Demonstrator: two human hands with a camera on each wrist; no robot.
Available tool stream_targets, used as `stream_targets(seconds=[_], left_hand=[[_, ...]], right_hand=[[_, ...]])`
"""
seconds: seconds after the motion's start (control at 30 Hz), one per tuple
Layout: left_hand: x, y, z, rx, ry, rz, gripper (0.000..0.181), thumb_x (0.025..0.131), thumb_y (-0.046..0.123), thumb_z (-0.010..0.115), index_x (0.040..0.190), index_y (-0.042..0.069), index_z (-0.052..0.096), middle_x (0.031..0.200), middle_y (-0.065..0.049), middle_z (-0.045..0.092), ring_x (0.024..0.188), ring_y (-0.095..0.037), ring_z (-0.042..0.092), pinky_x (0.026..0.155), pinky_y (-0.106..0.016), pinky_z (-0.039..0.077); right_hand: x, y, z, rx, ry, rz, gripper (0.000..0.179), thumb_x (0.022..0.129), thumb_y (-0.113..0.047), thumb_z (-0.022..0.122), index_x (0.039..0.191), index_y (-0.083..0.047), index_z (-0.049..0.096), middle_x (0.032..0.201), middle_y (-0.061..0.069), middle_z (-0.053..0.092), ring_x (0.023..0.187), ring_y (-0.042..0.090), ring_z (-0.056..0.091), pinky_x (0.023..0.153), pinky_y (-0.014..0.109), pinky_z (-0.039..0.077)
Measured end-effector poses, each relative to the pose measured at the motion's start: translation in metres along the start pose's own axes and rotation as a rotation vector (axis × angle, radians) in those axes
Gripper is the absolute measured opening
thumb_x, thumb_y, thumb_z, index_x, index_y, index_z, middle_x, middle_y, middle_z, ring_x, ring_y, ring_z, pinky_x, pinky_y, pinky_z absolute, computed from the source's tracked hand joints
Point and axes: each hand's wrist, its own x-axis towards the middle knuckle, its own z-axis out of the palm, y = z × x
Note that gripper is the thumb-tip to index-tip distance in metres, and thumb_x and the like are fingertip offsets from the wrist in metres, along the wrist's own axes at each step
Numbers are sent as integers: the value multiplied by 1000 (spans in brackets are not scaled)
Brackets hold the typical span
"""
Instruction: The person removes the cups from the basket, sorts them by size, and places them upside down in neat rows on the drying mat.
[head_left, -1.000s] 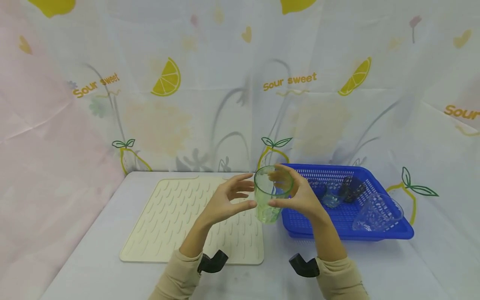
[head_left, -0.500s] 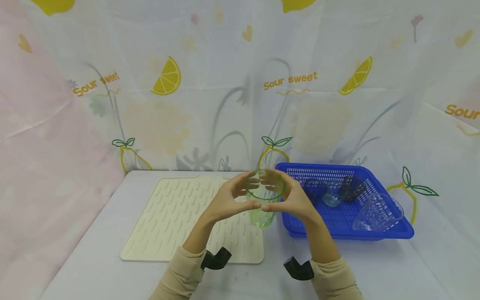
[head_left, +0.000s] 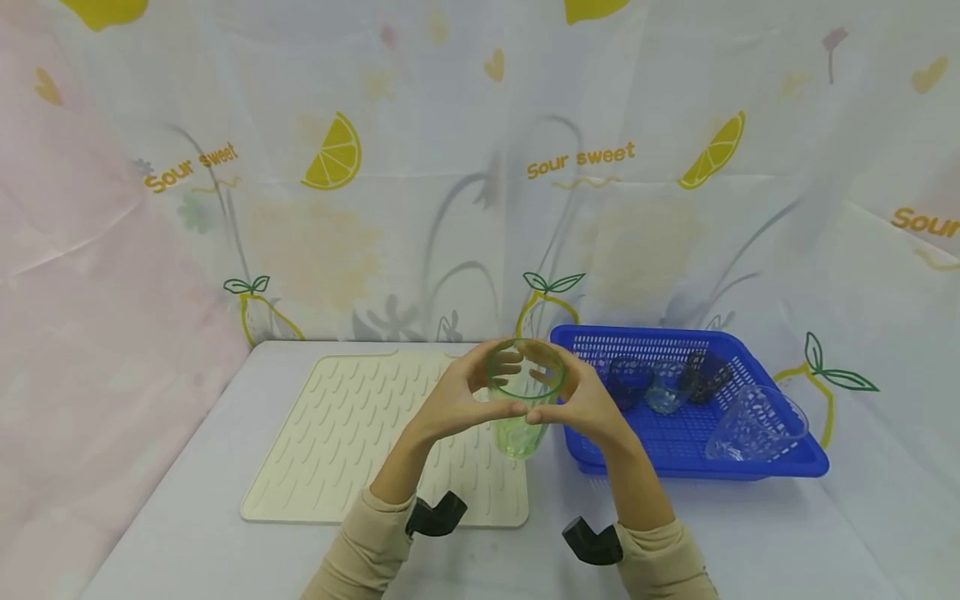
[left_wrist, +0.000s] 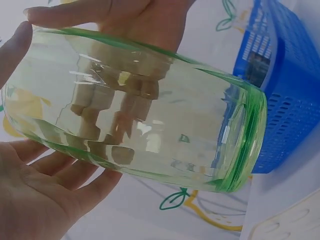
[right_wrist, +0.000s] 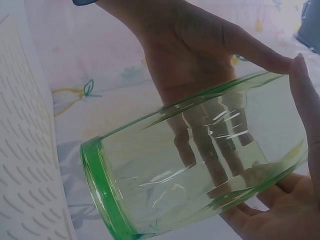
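Observation:
A clear green drinking glass (head_left: 519, 439) is held in the air, roughly upright, over the right edge of a cream ridged mat (head_left: 352, 442). My left hand (head_left: 453, 398) grips its left side, and my right hand (head_left: 588, 402) grips the opposite side. The two thumbs almost meet across the front, below the rim. Through the glass wall (left_wrist: 195, 125) in the left wrist view, fingers show on the far side. The thick green base (right_wrist: 107, 192) is free of both hands in the right wrist view.
To the right stands a blue perforated basket (head_left: 652, 454). Inside it are a large clear glass (head_left: 753, 425), a small light-blue glass (head_left: 665, 392), a dark blue glass (head_left: 628, 383) and a dark patterned item (head_left: 705, 379). A printed cloth (head_left: 450, 233) hangs behind the table.
The green glass has moved left, away from the basket, and slightly down. My left hand, at first apart from it, has closed round its left side. My right hand keeps its grip.

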Motion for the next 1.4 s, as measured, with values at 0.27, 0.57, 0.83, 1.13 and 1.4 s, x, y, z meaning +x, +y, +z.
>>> stream_targets(seconds=[0.27, 0.57, 0.83, 1.13, 1.4], left_hand=[[2, 3, 0, -33, -42, -20, 86, 73, 42, 80, 138, 2, 40, 131, -18, 52, 119, -36, 52, 101, -36, 46], [5, 15, -5, 108, -125, -152, 83, 69, 39, 83, 136, 10, 43, 124, -7, 58, 114, -25, 58, 98, -28, 48], [2, 16, -5, 132, -92, -96, 73, 70, 23, 83, 129, -1, 46, 118, -12, 62, 111, -23, 60, 97, -32, 50], [7, 24, -13, 173, -43, -79, 73, 68, 22, 83, 127, -3, 47, 115, -14, 63, 110, -25, 60, 96, -29, 50], [11, 33, -18, 131, -12, -50, 70, 68, 13, 82, 127, -4, 48, 115, -16, 62, 111, -27, 60, 98, -28, 49]], right_hand=[[-2, 6, 0, 60, -67, -4, 97, 72, -41, 80, 141, 9, 32, 141, 26, 38, 129, 23, 43, 108, 47, 38], [-4, 6, -2, 122, -143, 6, 96, 74, -30, 81, 143, 10, 27, 147, 23, 32, 132, 21, 39, 108, 58, 30], [-10, 11, 0, 111, -168, -7, 95, 78, -26, 79, 144, 11, 21, 147, 29, 27, 132, 21, 40, 107, 37, 41], [-35, 34, 3, 184, -118, 27, 74, 80, -10, 76, 139, 7, 34, 135, 1, 51, 125, 16, 49, 105, 29, 42], [-45, 44, 12, 217, -70, 89, 70, 79, -5, 74, 135, 11, 36, 127, 5, 56, 116, 16, 55, 100, 27, 46]])
